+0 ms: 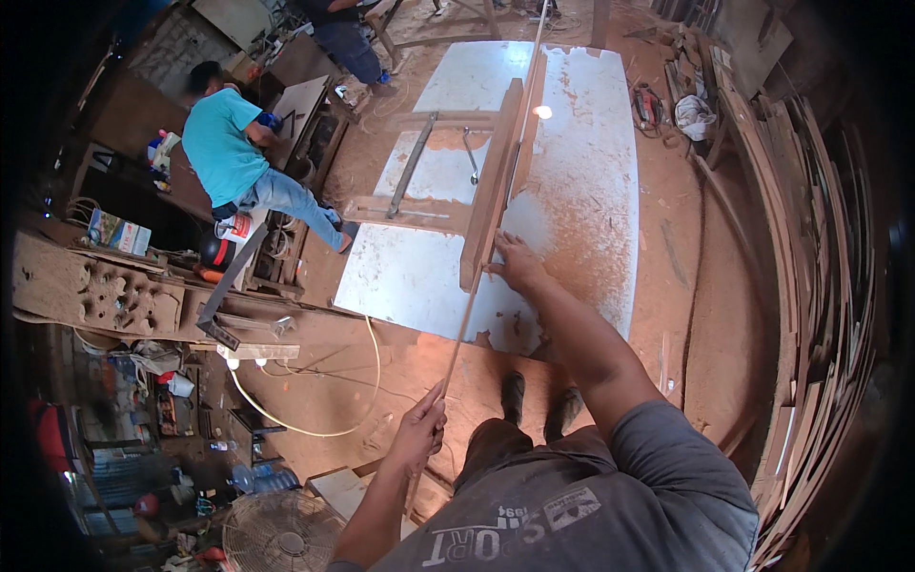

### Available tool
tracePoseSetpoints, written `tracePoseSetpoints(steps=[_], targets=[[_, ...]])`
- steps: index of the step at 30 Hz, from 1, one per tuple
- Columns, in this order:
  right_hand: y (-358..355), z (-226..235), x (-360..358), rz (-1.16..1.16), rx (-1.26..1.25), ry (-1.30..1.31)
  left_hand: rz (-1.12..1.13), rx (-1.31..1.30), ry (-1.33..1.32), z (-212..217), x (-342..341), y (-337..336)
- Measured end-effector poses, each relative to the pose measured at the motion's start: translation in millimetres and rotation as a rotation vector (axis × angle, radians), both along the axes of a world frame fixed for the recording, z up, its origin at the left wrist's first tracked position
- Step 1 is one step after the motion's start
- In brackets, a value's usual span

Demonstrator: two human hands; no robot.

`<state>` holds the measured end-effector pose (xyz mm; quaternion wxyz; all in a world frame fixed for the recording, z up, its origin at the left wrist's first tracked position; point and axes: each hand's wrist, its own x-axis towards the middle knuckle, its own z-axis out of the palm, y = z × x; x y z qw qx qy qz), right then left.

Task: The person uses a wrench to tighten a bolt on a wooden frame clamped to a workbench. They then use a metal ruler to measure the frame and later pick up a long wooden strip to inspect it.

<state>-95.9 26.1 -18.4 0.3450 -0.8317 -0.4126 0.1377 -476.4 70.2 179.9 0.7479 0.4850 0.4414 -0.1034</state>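
Head view, looking down over a saw table in a woodworking shop. Thin wooden strip (pixel 477 286): long, pale, very slender, running from the left hand (pixel 419 434) up and away across the white sawdust-covered table top (pixel 591 172) toward the far end, its long axis nearly parallel to the brown plank (pixel 496 186) lying beside it. Left hand closed around the near end of the strip, fingers wrapped, held off the table above the floor near the body. Right hand (pixel 519 265) laid flat, fingers spread and open, pressing on the table surface just beside the near end of the plank and touching or nearly touching the strip; whether anything is pinched under it cannot be told. Right hand the nearer of the two to the plank; left hand well back along the strip's length. Plank: dark reddish-brown, straight, set on edge along a wooden fence (pixel 410 212). Off to the left, a person in a turquoise shirt (pixel 224 143) bent over another bench; stacked curved boards (pixel 820 286) along the right wall; a fan (pixel 281 534) on the floor.
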Motion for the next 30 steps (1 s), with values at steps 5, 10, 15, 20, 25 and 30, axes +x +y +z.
tracePoseSetpoints(steps=[5,10,15,20,25,30], targets=[[-1.7,1.5,4.2,-0.022,0.013,-0.033,-0.023,0.076,0.003,-3.8,6.9,0.4],[-7.6,32.7,-8.8,-0.079,-0.016,0.049,0.07,0.094,0.008,3.3,22.0,0.3],[-54.0,41.0,-44.4,-0.068,0.043,0.008,0.091,0.089,-0.026,-1.6,40.9,3.5],[-168.3,55.8,-97.0,-0.278,0.248,-0.22,0.104,0.091,-0.023,0.4,58.1,5.2],[-323.7,40.9,-138.6,-0.683,0.07,-0.359,0.087,0.081,-0.026,-4.2,81.0,13.7],[-458.3,-19.9,-200.0,-1.068,-0.289,-0.122,0.063,0.076,-0.052,-11.9,103.6,20.2]])
